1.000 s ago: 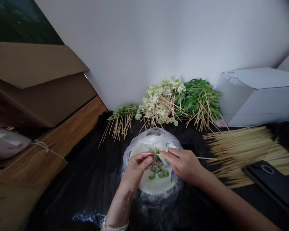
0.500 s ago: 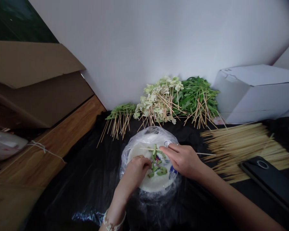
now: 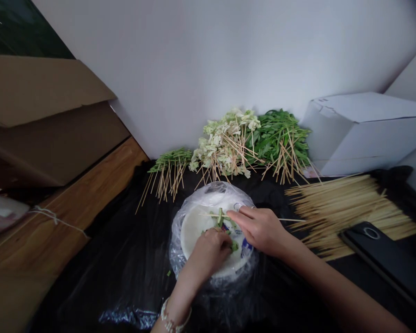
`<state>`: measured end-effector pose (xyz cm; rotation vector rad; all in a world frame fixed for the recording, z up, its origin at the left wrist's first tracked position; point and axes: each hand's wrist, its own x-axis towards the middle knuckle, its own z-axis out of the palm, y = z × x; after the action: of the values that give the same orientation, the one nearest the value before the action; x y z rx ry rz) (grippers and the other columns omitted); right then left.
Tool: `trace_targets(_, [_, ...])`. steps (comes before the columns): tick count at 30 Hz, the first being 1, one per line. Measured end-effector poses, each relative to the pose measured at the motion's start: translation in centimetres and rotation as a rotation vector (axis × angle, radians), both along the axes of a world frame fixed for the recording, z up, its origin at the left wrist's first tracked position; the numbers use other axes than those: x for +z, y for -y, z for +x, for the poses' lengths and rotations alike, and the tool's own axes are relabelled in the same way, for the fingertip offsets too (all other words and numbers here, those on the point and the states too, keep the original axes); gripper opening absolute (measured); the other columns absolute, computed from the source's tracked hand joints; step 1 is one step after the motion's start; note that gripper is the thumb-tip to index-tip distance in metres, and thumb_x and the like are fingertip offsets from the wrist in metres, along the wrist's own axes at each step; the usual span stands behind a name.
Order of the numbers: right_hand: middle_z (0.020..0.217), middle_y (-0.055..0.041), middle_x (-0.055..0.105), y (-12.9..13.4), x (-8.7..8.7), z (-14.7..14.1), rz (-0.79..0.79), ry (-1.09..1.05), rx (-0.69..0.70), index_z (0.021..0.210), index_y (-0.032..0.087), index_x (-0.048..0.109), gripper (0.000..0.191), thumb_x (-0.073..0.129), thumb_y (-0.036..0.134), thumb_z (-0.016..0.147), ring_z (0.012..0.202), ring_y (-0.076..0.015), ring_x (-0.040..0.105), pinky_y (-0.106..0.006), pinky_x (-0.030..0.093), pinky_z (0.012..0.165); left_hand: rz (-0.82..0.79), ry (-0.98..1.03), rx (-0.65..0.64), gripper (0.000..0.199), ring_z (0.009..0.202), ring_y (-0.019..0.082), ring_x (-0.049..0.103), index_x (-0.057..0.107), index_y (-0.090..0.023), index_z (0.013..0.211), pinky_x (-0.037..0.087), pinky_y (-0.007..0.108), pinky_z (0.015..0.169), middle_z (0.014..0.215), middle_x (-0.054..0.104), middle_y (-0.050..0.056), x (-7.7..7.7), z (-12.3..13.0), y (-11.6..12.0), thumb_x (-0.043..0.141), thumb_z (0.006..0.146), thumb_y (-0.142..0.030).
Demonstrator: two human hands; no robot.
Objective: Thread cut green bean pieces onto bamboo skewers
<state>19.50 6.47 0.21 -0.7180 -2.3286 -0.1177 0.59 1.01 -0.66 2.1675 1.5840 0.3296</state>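
My right hand (image 3: pixel 261 227) is closed around a thin wooden skewer (image 3: pixel 291 220), which lies roughly level and points left over the bowl. One short green vegetable piece (image 3: pixel 220 216) sits near the skewer's tip, apparently threaded on it. Below, my left hand (image 3: pixel 213 247) reaches down into a white bowl (image 3: pixel 190 227) lined with clear plastic, its fingers curled among the cut green pieces (image 3: pixel 234 246). Whether those fingers pinch a piece is hidden behind the hand. Printed blue and red marks show in the bowl.
Along the wall lie bundles of skewered green stems (image 3: pixel 171 159), pale leafy vegetables (image 3: pixel 225 143) and green leaves (image 3: pixel 280 134). Many bare skewers (image 3: pixel 339 203) and a black phone (image 3: pixel 377 254) are at right. A white box (image 3: pixel 367 129) and a cardboard box (image 3: pixel 48 138) flank the black sheet (image 3: pixel 121 259).
My left hand has moved right and deeper over the green pieces, covering several of them. My right hand holds the skewer nearly as before; the whole view has shifted slightly.
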Motion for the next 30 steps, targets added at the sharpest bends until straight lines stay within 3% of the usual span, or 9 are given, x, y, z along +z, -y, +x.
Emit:
trace_targets(5, [0.073,-0.0016,0.059,0.0,0.0,-0.1,-0.003,0.0,0.001,0.109,0.014,0.067,0.031,0.039,0.013,0.095,0.062,-0.013,0.053,-0.027,0.035,0.057,-0.007,-0.064,-0.022,0.018,0.082,0.024,0.062,0.071,-0.02,0.076,0.043,0.032,0.072,0.082,0.068,0.005,-0.5,0.6,-0.3,0.055,0.073,-0.01])
trace_targets(10, [0.075,-0.002,0.061,-0.1,0.0,0.0,-0.002,-0.018,-0.006,0.109,0.015,0.067,0.032,0.038,0.014,0.096,0.063,-0.0133,0.055,-0.027,0.036,0.057,-0.003,-0.042,-0.034,0.018,0.086,0.025,0.062,0.07,-0.019,0.079,0.044,0.034,0.076,0.084,0.068,0.006,0.2,0.4,0.0,0.055,0.073,-0.01])
trace_targets(15, [0.076,-0.0015,0.063,-0.3,0.1,0.4,-0.037,-0.052,-0.016,0.11,0.016,0.067,0.03,0.039,0.016,0.097,0.063,-0.0124,0.057,-0.025,0.038,0.058,-0.106,0.372,0.122,0.013,0.079,0.02,0.064,0.07,-0.02,0.09,0.047,0.03,0.071,0.082,0.07,0.003,1.7,-1.7,0.3,0.062,0.079,-0.019])
trace_targets(21, [0.078,-0.0023,0.065,-0.3,0.2,0.5,-0.053,-0.062,-0.014,0.11,0.016,0.068,0.029,0.041,0.016,0.097,0.063,-0.0119,0.058,-0.024,0.039,0.059,-0.206,0.955,0.454,0.027,0.076,0.018,0.068,0.074,-0.018,0.097,0.054,0.031,0.073,0.084,0.074,0.005,2.1,-4.2,0.3,0.074,0.075,-0.034])
trace_targets(25, [0.076,-0.0023,0.064,-0.2,0.2,0.3,-0.057,-0.05,0.01,0.11,0.015,0.068,0.031,0.041,0.015,0.097,0.063,-0.0119,0.058,-0.024,0.04,0.058,-0.039,1.065,0.564,0.027,0.075,0.014,0.066,0.075,-0.018,0.089,0.052,0.023,0.07,0.085,0.075,0.003,1.6,-4.4,0.2,0.084,0.064,-0.027])
trace_targets(30, [0.075,-0.0022,0.063,-0.1,0.1,0.3,-0.045,-0.006,0.032,0.11,0.015,0.068,0.032,0.04,0.014,0.095,0.063,-0.0126,0.058,-0.024,0.04,0.057,0.066,1.11,0.601,0.022,0.073,0.011,0.065,0.072,-0.017,0.079,0.051,0.02,0.071,0.077,0.072,0.0,1.8,-4.3,0.1,0.085,0.062,-0.022])
